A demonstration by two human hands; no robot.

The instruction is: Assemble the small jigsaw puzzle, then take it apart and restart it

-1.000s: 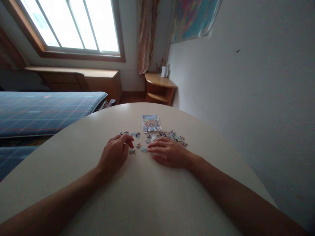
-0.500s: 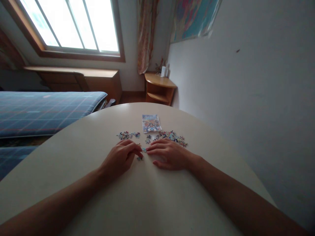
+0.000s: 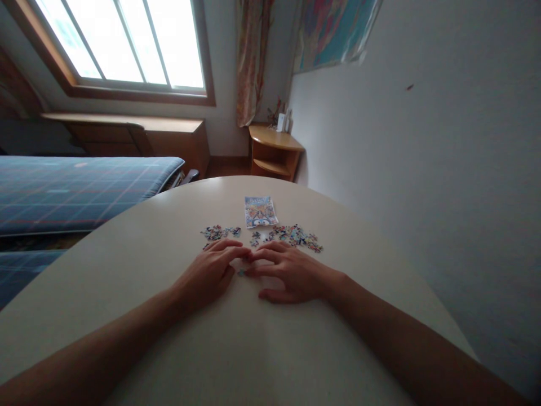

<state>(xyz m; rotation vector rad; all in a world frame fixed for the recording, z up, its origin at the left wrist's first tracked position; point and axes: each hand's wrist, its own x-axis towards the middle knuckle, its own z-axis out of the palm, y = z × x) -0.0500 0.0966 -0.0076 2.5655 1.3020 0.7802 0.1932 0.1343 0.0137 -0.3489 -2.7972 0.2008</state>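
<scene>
My left hand (image 3: 216, 268) rests low over the table with its fingers stretched to the right, their tips close to those of the other hand. My right hand (image 3: 291, 273) lies with its fingers apart, the thumb spread toward me. A small jigsaw piece (image 3: 241, 273) lies by the tip of a right finger, just under the left fingers. Whatever lies beneath the meeting fingertips is mostly hidden. Beyond my hands are a left pile of jigsaw pieces (image 3: 214, 232), a few pieces in the middle (image 3: 255, 239) and a larger right pile (image 3: 296, 235).
A printed puzzle packet (image 3: 260, 211) lies behind the piles on the round white table (image 3: 270, 361). A wall (image 3: 443, 169) borders the table on the right. On the left is a plaid mattress (image 3: 84, 192); a corner shelf (image 3: 276, 138) stands past the far edge.
My left fingers have stretched forward and right, off the near piece. My right fingers have spread, with one finger moved nearer to me beside that piece.
</scene>
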